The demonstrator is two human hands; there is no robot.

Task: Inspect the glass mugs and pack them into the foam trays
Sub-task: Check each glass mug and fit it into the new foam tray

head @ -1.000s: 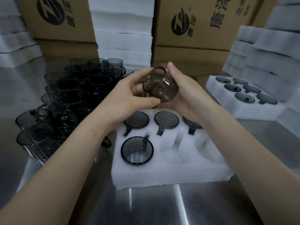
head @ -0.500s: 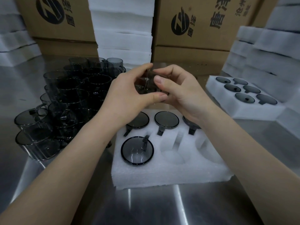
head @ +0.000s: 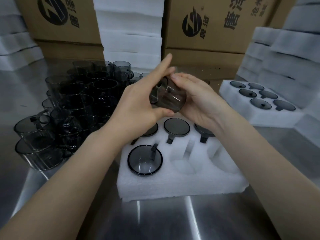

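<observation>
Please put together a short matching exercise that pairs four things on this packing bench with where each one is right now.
Things:
1. mug being inspected
2. near foam tray
3. far foam tray
4. unpacked mugs

Places or states:
A. at the right, all six pockets filled
B. clustered on the steel table at the left
C. held tilted between both hands above the tray
D. in front of the person, four pockets filled and two open

Pairs: 1-C, 2-D, 3-A, 4-B
</observation>
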